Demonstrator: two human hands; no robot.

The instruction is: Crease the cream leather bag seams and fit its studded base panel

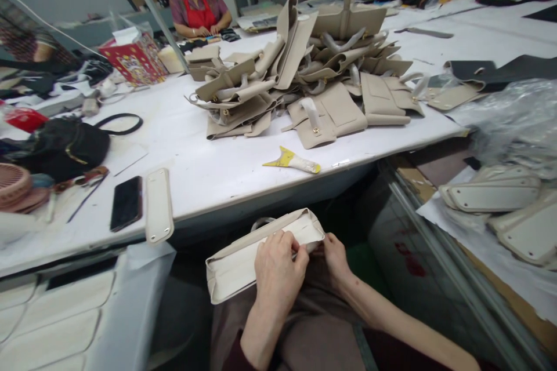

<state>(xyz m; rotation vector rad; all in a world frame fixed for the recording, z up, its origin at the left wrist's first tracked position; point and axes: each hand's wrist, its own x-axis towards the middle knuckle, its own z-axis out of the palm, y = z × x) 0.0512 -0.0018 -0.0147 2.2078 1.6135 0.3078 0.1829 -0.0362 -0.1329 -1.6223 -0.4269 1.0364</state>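
Head view: left hand [281, 266] pinches beige bag [237, 271] edge, right hand [336, 256] grips its 3 o'clock end; phone [126, 203] lies at 10 o'clock, bag pile [343, 107] at 12.

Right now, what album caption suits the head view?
Left hand and right hand hold a pale bag, beige pieces heaped on the table beyond.

Off the near edge of the tabletop [209, 182], left hand [281, 269] and right hand [336, 258] grip a beige handbag [235, 272] — a smartphone [126, 203] lies near that edge.
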